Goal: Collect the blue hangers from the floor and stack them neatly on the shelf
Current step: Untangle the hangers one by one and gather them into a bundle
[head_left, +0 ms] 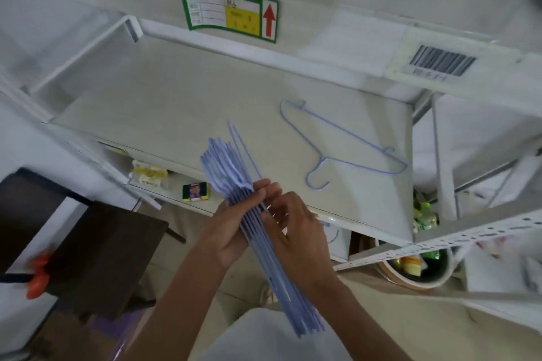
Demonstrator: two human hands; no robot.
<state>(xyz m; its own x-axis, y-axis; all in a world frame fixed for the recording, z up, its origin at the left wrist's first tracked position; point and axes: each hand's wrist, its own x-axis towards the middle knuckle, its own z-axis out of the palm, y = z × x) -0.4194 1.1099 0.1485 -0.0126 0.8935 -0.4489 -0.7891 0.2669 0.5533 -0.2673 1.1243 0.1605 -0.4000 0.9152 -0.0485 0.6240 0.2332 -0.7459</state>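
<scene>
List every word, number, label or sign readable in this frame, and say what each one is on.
Nothing here can be quoted with confidence.
Green-bordered label on the upper shelf beam: a table with a yellow panel and a red up arrow; its characters are too blurred to read.
Barcode tag on the same beam, to the right: bars are clear; the code line beneath is too blurred to read.
Small packets under the shelf: print too small to read.

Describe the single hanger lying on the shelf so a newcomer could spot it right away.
Find the white shelf below the green label. On its right half lies the lone blue hanger, flat, untouched. Unlike the bundle of hangers gripped by both hands, it lies alone.
</scene>
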